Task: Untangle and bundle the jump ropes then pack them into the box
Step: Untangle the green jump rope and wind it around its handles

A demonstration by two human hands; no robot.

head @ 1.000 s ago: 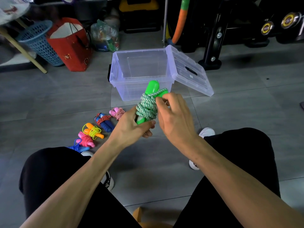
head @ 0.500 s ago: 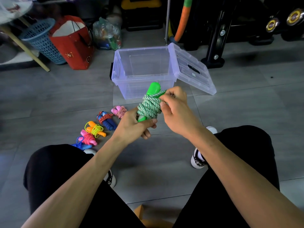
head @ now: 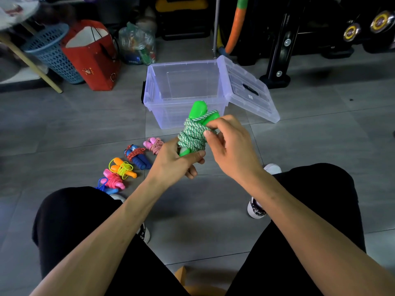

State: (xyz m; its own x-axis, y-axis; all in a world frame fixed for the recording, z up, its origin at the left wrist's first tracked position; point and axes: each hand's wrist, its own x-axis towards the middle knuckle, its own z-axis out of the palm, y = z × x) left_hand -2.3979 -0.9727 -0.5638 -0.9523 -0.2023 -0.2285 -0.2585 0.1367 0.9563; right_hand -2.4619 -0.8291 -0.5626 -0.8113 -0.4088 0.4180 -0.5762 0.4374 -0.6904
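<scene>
We grip the green jump rope (head: 193, 133) in both hands (head: 171, 162) (head: 232, 146); a loose end could unwind the bundle.

Green jump rope (head: 193, 133): lower handle ends hidden inside left hand (head: 174, 162). Blue jump rope (head: 104, 186), at 8 o'clock of it: partly hidden behind knee. Plastic bag (head: 136, 44), 11 o'clock: contents unclear.
</scene>
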